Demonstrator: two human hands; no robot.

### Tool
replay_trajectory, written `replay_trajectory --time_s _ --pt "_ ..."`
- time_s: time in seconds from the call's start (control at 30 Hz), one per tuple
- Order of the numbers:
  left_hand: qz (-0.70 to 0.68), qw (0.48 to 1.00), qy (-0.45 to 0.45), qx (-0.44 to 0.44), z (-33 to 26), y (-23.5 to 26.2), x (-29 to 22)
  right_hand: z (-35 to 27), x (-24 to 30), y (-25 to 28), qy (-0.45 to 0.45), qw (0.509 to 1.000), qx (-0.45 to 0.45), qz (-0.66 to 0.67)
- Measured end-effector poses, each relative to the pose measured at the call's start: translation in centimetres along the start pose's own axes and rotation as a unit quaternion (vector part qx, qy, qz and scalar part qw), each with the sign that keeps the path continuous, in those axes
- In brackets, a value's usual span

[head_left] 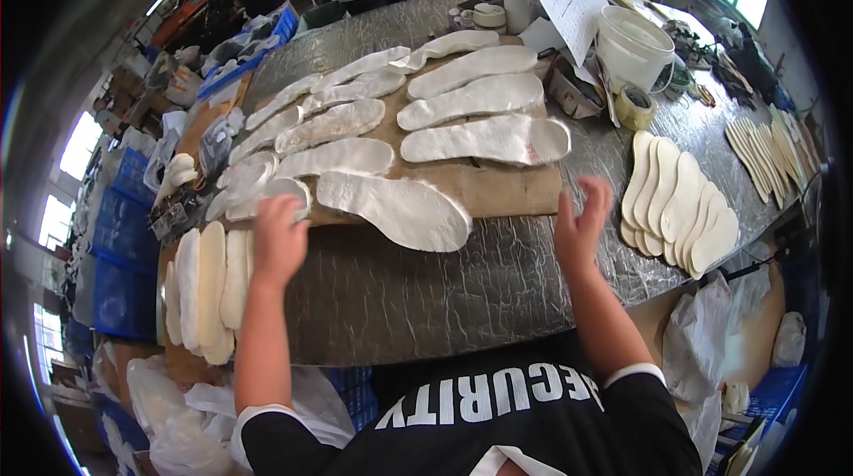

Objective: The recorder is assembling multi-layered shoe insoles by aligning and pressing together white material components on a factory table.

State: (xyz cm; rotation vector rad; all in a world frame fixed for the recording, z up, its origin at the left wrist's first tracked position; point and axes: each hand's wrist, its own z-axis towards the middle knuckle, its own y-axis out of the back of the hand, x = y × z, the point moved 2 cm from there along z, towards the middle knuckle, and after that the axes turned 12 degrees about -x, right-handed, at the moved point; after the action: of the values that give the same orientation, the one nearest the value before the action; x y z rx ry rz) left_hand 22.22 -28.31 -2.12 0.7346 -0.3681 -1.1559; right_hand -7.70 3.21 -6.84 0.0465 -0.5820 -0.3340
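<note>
Hands (pixel 426 232) over glue-coated insoles on a silver-covered worktop (pixel 418 298).

The left hand (pixel 277 241) lies palm-down on the near end of a white insole (pixel 267 196) at the edge of the brown cardboard sheet (pixel 506 187), fingers curled over it. The right hand (pixel 582 223) is raised, open and empty, just beside the cardboard's right corner. A large coated insole (pixel 395 210) lies between both hands. Stacks of plain insoles (pixel 680 205) sit to the right, near a white bucket (pixel 633 45).
</note>
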Motion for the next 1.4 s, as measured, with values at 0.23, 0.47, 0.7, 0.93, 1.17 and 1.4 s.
replay_trajectory --time_s 0.23,0.47,0.7,0.93,1.17,1.4 --pt "-0.061 0.997 0.005 -0.043 1.0 -6.6 -1.7 -6.4 5.7 -0.8 -0.415 0.834 0.275 0.237" --pt "-0.074 0.956 0.269 -0.091 1.6 -9.6 2.6 -5.7 7.8 -4.6 -0.521 0.745 0.358 0.215" --pt "-0.240 0.874 0.420 0.049 3.1 -9.5 4.6 -4.8 8.9 -2.3 -0.494 0.750 0.354 0.261" --pt "-0.489 0.693 0.526 0.066 -3.5 -3.7 -3.4 -2.5 3.5 5.7 -0.521 0.660 0.403 0.361" --pt "-0.405 0.697 0.581 0.113 -11.8 -5.1 -13.1 -2.2 -4.7 8.7 -0.484 0.746 0.432 0.151" --pt "-0.295 0.770 0.526 0.207 -11.6 -4.1 -15.4 0.4 -5.2 10.4 -0.381 0.814 0.439 -0.007"
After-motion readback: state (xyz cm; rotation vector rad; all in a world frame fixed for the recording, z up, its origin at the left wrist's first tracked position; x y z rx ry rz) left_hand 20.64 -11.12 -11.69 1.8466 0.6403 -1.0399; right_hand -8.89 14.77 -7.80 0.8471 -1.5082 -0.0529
